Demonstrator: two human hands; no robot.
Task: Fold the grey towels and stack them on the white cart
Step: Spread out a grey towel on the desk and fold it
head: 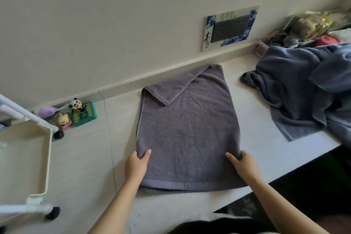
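Grey towel point(187, 135) flat on worktop point(247, 154), far left corner folded over.
We see left hand point(137, 164) and right hand point(244, 165) pinching its side edges, thumbs on top; white cart point(45, 157) left, blue towels point(307, 91) right.

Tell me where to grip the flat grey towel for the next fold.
Hold the grey towel by its two near side edges, coming in from the near side, as the left hand and right hand do now. It lies flat and its far-left corner is flipped over, so the near edge is the tidy one to carry across.
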